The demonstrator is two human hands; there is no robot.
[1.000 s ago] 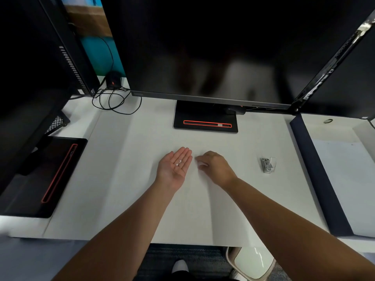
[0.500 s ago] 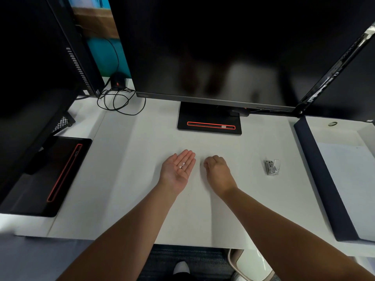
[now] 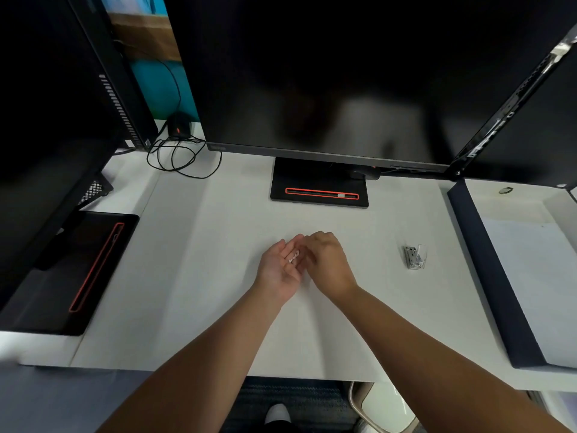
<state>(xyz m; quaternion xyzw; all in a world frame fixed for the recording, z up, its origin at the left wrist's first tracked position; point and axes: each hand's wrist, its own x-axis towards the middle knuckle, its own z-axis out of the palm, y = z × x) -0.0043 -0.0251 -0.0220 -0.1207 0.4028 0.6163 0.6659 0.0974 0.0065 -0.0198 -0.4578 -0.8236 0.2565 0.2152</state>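
Observation:
My left hand lies palm up just above the white desk, fingers straight, with several tiny pale pieces resting on the palm. My right hand is beside it, back up. Its curled fingers reach over the left fingers and palm. The right fingertips are hidden, so I cannot tell whether they pinch one of the pieces.
A small shiny clear packet lies on the desk to the right of my hands. A monitor base stands behind them, a second black base at the left. Tangled cable lies at the back left. A dark-edged tray borders the right.
My right hand has lifted off the desk and moved left, its fingers now over the left palm. The left hand has stayed palm up with the pieces on it.

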